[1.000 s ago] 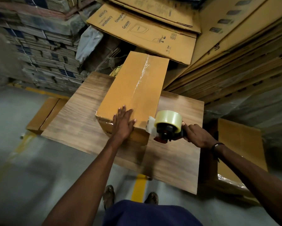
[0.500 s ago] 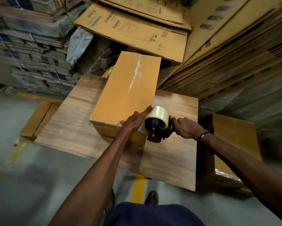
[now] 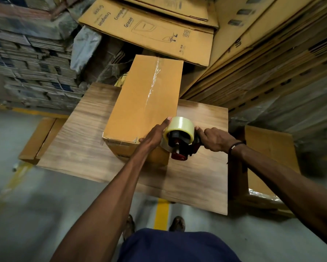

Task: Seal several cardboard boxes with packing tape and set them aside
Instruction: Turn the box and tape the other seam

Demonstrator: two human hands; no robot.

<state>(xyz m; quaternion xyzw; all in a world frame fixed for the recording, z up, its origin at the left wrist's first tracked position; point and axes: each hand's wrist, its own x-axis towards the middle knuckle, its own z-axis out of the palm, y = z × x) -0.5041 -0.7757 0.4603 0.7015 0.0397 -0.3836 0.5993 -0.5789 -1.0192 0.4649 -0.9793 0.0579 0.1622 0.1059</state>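
Lengthwise, brown box [image 3: 143, 103], wrinkled clear tape strip [image 3: 153, 82]

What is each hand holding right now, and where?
The right hand grips the tape dispenser by its handle. The left hand holds nothing; its straight fingers rest against the tape roll.

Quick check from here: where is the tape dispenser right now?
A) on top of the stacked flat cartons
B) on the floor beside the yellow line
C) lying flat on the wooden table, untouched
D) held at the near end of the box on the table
D: the right hand grips the tape dispenser at the near end of the box, with the left hand beside the roll.
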